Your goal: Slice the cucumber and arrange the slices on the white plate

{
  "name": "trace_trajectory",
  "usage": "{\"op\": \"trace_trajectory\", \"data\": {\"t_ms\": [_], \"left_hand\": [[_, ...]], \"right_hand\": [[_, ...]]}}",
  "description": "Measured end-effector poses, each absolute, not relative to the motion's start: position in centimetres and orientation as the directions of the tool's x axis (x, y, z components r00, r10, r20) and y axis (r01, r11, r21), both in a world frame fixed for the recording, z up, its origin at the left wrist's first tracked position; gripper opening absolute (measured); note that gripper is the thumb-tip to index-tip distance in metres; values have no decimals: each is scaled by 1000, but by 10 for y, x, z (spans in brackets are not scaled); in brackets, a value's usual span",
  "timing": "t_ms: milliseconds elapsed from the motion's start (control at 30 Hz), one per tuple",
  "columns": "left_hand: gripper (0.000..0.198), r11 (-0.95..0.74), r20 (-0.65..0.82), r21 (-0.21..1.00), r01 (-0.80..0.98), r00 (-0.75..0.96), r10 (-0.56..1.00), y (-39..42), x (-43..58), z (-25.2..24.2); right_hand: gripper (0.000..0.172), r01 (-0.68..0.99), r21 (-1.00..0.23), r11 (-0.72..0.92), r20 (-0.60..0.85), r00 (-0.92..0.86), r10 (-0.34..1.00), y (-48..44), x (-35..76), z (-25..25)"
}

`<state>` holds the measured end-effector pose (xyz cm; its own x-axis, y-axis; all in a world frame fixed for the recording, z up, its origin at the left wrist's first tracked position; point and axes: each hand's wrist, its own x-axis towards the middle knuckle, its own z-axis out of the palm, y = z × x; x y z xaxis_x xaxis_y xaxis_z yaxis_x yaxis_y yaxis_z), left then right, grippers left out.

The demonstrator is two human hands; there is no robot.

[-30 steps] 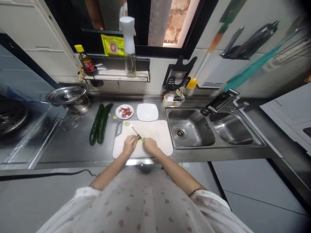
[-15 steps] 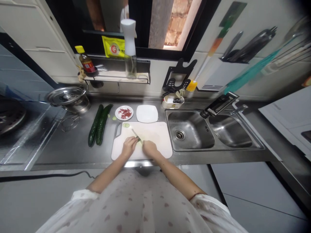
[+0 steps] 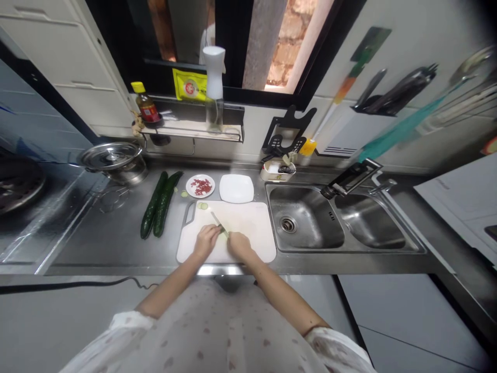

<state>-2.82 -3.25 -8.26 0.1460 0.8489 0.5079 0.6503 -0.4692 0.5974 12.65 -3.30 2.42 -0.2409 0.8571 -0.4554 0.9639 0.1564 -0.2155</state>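
Note:
A white cutting board lies on the steel counter in front of me. Both my hands rest on its near half. My left hand is curled, fingertips pressing on a small green cucumber piece. My right hand is closed round the handle of a knife, whose thin blade points away to the upper left, against the cucumber piece. A cucumber slice lies at the board's far left corner.
Two whole cucumbers lie left of the board. Behind it stand a small plate of chopped red bits and a bare white plate. A double sink is on the right, a lidded pot at the far left.
My hands stay close together on the board with the knife at the cucumber piece; they have barely shifted. The view has tilted a little, so everything sits lower in the picture.

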Motion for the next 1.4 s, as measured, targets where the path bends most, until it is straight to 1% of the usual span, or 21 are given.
{"op": "trace_trajectory", "data": {"t_ms": [133, 367, 867, 1100, 1233, 1400], "left_hand": [[21, -468, 512, 601, 649, 138, 848, -32, -28, -82], [22, -473, 516, 594, 651, 143, 845, -33, -27, -80], [21, -477, 516, 594, 648, 147, 844, -35, -27, -74], [21, -476, 522, 583, 658, 146, 840, -34, -27, -76], [22, -478, 526, 580, 660, 145, 838, -33, -27, -80], [21, -480, 532, 575, 663, 143, 835, -33, -27, -83]], "right_hand": [[33, 969, -205, 136, -473, -219, 853, -38, 129, 24], [33, 976, -176, 127, -461, -196, 865, -48, 136, 17], [33, 969, -217, 122, -437, -208, 875, -24, 113, 23], [34, 969, -202, 140, -443, -217, 870, -35, 123, 21], [33, 977, -181, 116, -457, -188, 869, -45, 134, 18], [32, 977, -185, 111, -465, -186, 866, -48, 139, 18]]}}
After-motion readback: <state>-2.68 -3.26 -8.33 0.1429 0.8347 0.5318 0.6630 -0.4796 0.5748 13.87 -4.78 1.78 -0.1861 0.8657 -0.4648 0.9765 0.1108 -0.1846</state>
